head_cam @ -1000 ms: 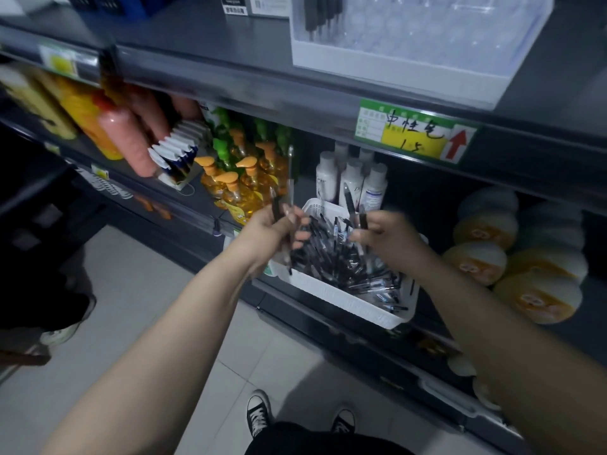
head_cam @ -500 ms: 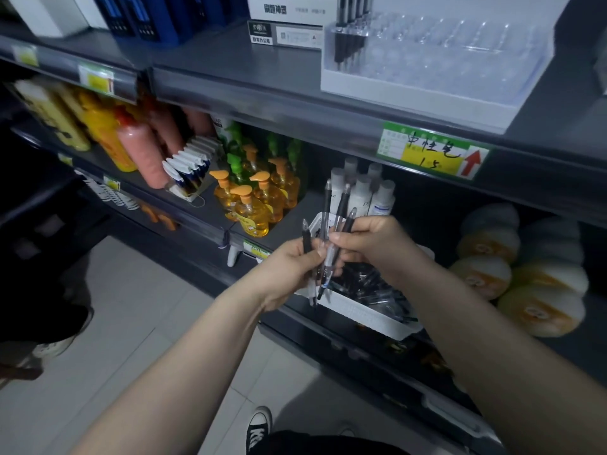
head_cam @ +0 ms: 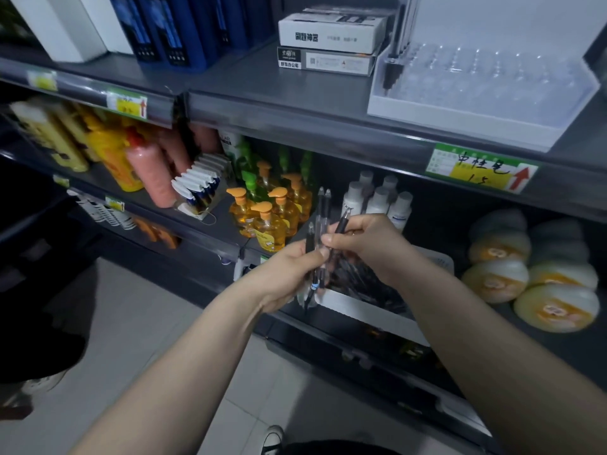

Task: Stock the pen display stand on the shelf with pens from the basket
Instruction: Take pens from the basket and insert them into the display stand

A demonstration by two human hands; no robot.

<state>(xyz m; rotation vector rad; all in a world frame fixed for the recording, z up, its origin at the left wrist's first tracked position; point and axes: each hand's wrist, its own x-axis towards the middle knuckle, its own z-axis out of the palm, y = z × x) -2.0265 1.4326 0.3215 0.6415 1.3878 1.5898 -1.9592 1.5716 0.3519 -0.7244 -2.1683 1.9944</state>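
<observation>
Store shelving, dim light. Your left hand [head_cam: 289, 274] grips a bunch of pens [head_cam: 319, 221] roughly upright, just above the white basket [head_cam: 371, 311] on the lower shelf. Your right hand [head_cam: 369, 244] pinches one black pen [head_cam: 341, 224] touching the bunch, fingers curled round it. Clear pen display stand [head_cam: 460, 121] sits on the upper shelf, a few stocked pens [head_cam: 392, 64] at its left end.

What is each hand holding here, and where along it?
The left hand grips a bunch of pens around their mid-barrels, tips down. The right hand pinches one dark pen near its middle.
</observation>
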